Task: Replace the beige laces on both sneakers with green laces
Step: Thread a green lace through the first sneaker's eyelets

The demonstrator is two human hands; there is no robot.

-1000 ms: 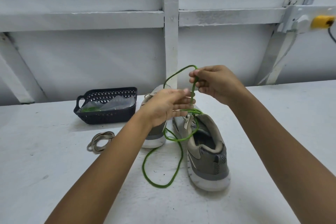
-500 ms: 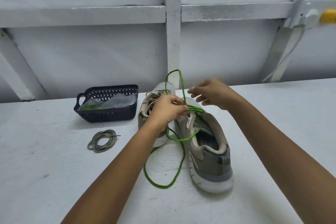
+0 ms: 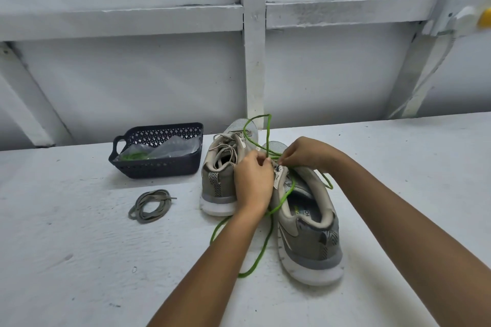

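Hands have dropped onto the near sneaker [image 3: 310, 244], left hand [image 3: 252, 180] and right hand [image 3: 305, 154] both pinching the green lace [image 3: 261, 249] mid-threading; the far sneaker [image 3: 216, 183] beyond the left hand remains beige-laced.

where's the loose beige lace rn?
Head view: the loose beige lace lies coiled on the table, left of the left sneaker and just in front of the dark basket.

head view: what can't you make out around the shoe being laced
Head view only:
Eyelets of the near shoe: hidden behind the left hand and right hand, which pinches the green lace.
What the left hand's fingers hold: hidden by its own back.
Basket contents: something green, blurred by a plastic bag.
Insole print: cut off by the collar.
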